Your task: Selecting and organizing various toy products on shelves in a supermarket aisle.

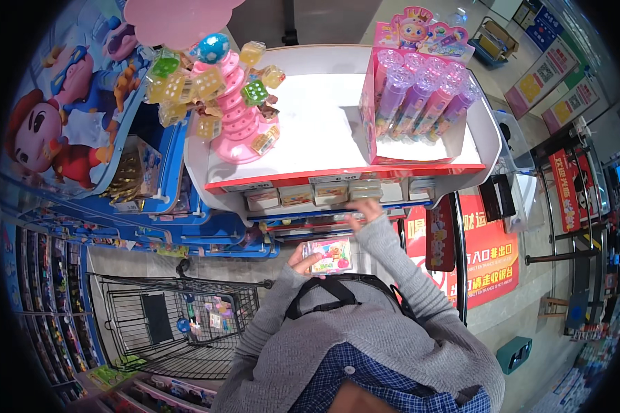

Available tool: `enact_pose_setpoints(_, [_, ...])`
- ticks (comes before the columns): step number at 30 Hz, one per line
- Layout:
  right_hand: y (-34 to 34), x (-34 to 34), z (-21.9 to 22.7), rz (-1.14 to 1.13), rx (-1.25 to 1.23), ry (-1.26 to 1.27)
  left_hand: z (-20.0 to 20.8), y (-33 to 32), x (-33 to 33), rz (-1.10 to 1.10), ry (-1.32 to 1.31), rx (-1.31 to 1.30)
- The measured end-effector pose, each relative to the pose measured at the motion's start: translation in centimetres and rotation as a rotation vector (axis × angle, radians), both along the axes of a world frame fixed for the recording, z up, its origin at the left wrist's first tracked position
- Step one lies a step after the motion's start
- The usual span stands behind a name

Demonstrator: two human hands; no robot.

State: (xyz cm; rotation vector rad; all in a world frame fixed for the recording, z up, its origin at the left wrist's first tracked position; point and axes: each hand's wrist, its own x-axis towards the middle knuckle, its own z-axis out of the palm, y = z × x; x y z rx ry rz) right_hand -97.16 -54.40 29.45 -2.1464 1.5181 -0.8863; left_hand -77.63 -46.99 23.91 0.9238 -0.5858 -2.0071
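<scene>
In my left hand is a flat, colourful picture package, pink, green and white, gripped at its left edge in front of my body. My right hand is raised at the front of the white display shelf, just below a row of small compartments. Its fingers and thumb are apart, with nothing visible between them. Nearest to it stands a stack of small clear-wrapped packs. More packs, such as a picture-fronted one, fill compartments to the left.
A pink stand with dice-shaped wrapped sweets rises at the shelf's left. On its right sits a pink box of purple and pink tubes. A black shopping cart with goods inside is at lower left. A red floor mat lies to the right.
</scene>
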Motion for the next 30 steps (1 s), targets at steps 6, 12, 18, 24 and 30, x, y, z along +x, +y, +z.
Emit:
enact_pose_setpoints(6, [-3.9, -3.5, -5.7, -0.18, -0.197, 0.301, -0.2, 0.4, 0.7, 0.049, -0.048, 0.026])
enact_pose_setpoints(12, [-4.3, -4.3, -6.4, -0.151, -0.122, 0.401, 0.4, 0.6, 0.6, 0.05, -0.066, 0.038])
enact_pose_setpoints(18, [-2.8, -4.2, -2.0, -0.161, 0.033, 0.102, 0.9, 0.6, 0.4, 0.086, -0.092, 0.078])
enact_pose_setpoints(24, [1.4, -2.7, 1.1, 0.008, 0.693, -0.794, 0.5, 0.8, -0.1, 0.065, -0.1, 0.026])
enact_pose_setpoints(30, [2.7, -0.3, 2.6, 0.066, 0.835, -0.409, -0.2, 0.7, -0.2, 0.026, 0.048, 0.024])
